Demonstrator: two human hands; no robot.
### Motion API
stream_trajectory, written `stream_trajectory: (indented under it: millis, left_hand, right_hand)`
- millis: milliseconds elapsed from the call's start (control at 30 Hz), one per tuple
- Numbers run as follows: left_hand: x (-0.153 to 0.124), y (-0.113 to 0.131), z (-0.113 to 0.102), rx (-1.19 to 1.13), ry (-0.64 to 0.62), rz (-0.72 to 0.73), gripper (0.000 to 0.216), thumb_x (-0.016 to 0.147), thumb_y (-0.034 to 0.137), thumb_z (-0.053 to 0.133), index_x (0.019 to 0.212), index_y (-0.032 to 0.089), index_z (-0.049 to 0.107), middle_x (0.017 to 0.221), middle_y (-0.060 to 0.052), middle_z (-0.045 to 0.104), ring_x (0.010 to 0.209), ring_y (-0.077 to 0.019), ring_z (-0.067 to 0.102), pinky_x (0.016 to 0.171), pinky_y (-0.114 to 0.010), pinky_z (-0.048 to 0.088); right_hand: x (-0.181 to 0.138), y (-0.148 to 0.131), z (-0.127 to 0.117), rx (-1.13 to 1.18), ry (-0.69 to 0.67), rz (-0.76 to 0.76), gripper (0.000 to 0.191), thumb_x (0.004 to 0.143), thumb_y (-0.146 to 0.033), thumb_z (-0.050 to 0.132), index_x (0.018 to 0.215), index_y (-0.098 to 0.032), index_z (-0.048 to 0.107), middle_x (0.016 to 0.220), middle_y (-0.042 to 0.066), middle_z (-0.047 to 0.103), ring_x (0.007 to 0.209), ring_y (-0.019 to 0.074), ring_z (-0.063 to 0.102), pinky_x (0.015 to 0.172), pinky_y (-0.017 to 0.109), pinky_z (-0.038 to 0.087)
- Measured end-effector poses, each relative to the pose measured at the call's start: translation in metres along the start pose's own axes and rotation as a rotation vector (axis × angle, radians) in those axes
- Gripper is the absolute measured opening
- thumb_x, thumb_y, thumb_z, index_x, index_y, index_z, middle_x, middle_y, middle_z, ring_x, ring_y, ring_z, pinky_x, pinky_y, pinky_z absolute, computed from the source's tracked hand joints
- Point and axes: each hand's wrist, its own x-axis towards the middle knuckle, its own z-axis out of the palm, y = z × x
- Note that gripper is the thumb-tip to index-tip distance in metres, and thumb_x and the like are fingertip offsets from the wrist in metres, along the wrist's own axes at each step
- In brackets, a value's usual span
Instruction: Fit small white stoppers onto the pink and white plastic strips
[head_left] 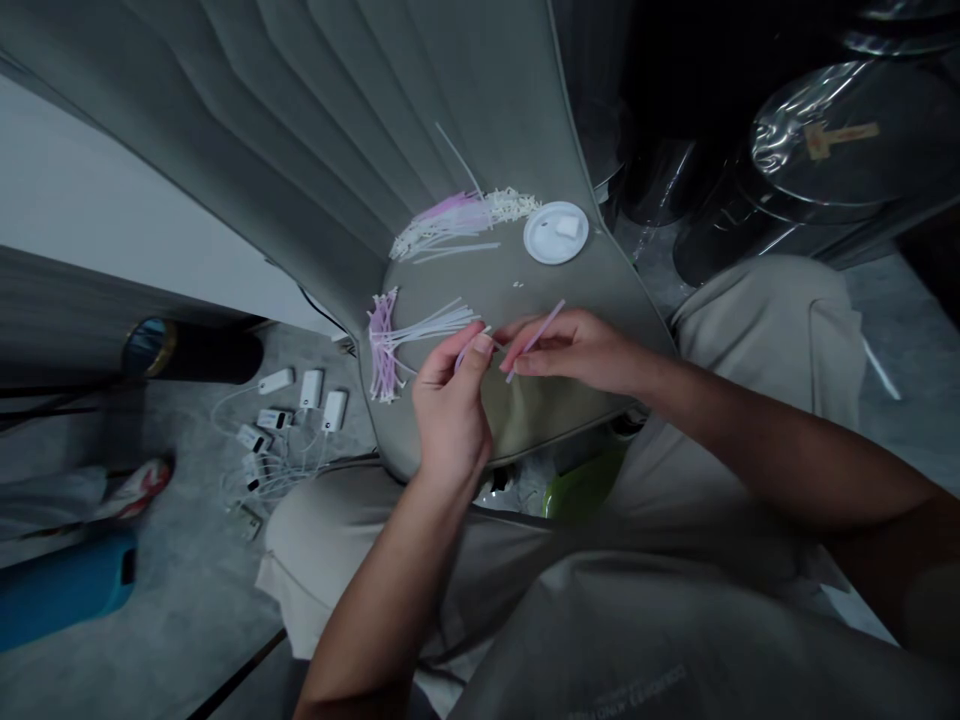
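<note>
My left hand (456, 395) is closed, thumb and forefinger pinching a thin pink stick with a pale tip. In my right hand (566, 348) another thin pink stick (546, 327) slants up between the fingers. Both hands are close together over a grey padded chair seat (555, 410). Left of them lie a bunch of white sticks (431, 325) and a bundle of pink sticks with white ends (383, 345). Farther back is a pile of pink and white sticks (454, 220) with small white end pieces (514, 205). A round white lid (551, 247) holds a small white block (568, 227).
The chair's backrest (420, 90) rises behind the piles. White power adapters and cables (289, 460) lie on the floor at left, near a blue bin (75, 590) and another person's shoe (142, 488). Shiny black cylindrical bins (750, 215) stand at right.
</note>
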Motion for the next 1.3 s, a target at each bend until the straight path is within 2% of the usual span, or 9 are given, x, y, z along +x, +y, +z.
stream_trajectory:
  millis: [200,333,400,567,700,800,933,1133,1300]
  left_hand:
    - [0.001,0.0,-0.004,0.025,-0.038,-0.023,0.027,0.068,0.038,0.087,0.09,0.025,0.077,0.092,0.001,0.075,0.089,-0.0125,0.067,0.088,-0.027,0.052]
    - [0.01,0.004,-0.016,0.131,-0.232,-0.075,0.04,0.083,0.053,0.074,0.11,0.025,0.076,0.094,-0.003,0.076,0.087,-0.0141,0.068,0.085,-0.028,0.053]
    - [0.015,0.008,-0.024,0.271,-0.312,0.006,0.044,0.089,0.056,0.066,0.117,0.023,0.074,0.098,-0.006,0.077,0.093,-0.0171,0.07,0.092,-0.033,0.053]
    - [0.024,0.018,-0.038,0.724,-0.469,0.389,0.043,0.093,0.053,0.061,0.118,0.019,0.074,0.108,-0.008,0.077,0.102,-0.0206,0.069,0.097,-0.034,0.051]
    - [0.024,0.019,-0.039,0.768,-0.553,0.409,0.042,0.097,0.05,0.056,0.121,0.019,0.072,0.118,-0.009,0.076,0.11,-0.0217,0.068,0.099,-0.034,0.051]
    - [0.019,0.015,-0.034,0.694,-0.548,0.409,0.038,0.095,0.048,0.06,0.109,0.017,0.075,0.107,-0.009,0.077,0.1,-0.0196,0.07,0.093,-0.03,0.052]
    - [0.012,0.012,-0.027,0.583,-0.483,0.375,0.029,0.089,0.044,0.071,0.096,0.017,0.077,0.085,-0.005,0.074,0.076,-0.0137,0.065,0.069,-0.023,0.05]
    - [0.007,0.012,-0.025,0.444,-0.387,0.36,0.023,0.091,0.04,0.07,0.097,0.021,0.081,0.079,-0.003,0.072,0.071,-0.0113,0.062,0.067,-0.023,0.047]
    - [0.006,0.011,-0.022,0.327,-0.406,0.295,0.017,0.086,0.037,0.076,0.092,0.023,0.082,0.079,-0.002,0.073,0.071,-0.0101,0.062,0.067,-0.022,0.048]
  right_hand:
    - [-0.002,-0.005,0.002,-0.064,0.039,0.066,0.026,0.075,-0.04,0.083,0.082,-0.015,0.077,0.08,0.002,0.074,0.072,0.0112,0.061,0.061,0.022,0.046]
    - [-0.005,-0.016,-0.002,-0.111,0.085,0.085,0.027,0.07,-0.037,0.087,0.081,-0.015,0.076,0.077,0.001,0.071,0.07,0.0111,0.058,0.061,0.023,0.046]
    - [-0.007,-0.022,-0.005,-0.168,0.087,0.097,0.026,0.073,-0.037,0.085,0.08,-0.014,0.074,0.08,0.002,0.071,0.07,0.0113,0.059,0.062,0.023,0.046]
    - [-0.01,-0.029,-0.011,-0.265,0.109,0.092,0.027,0.077,-0.039,0.082,0.083,-0.014,0.074,0.078,0.003,0.069,0.068,0.0112,0.057,0.06,0.024,0.045]
    - [-0.01,-0.027,-0.011,-0.29,0.097,0.093,0.028,0.079,-0.042,0.08,0.085,-0.015,0.075,0.077,0.003,0.069,0.069,0.0117,0.057,0.059,0.023,0.043]
    - [-0.01,-0.024,-0.01,-0.299,0.066,0.101,0.03,0.077,-0.044,0.081,0.084,-0.015,0.074,0.076,0.002,0.067,0.067,0.0113,0.055,0.058,0.023,0.042]
    - [-0.01,-0.022,-0.007,-0.302,0.051,0.094,0.027,0.078,-0.041,0.081,0.085,-0.016,0.075,0.074,0.001,0.064,0.069,0.0123,0.055,0.058,0.024,0.042]
    - [-0.011,-0.023,-0.001,-0.315,0.004,0.101,0.016,0.083,-0.031,0.076,0.086,-0.015,0.076,0.077,0.001,0.069,0.067,0.0107,0.055,0.059,0.023,0.043]
    - [-0.012,-0.022,0.002,-0.297,-0.022,0.106,0.011,0.08,-0.026,0.078,0.085,-0.016,0.077,0.08,0.001,0.073,0.072,0.0117,0.061,0.065,0.023,0.049]
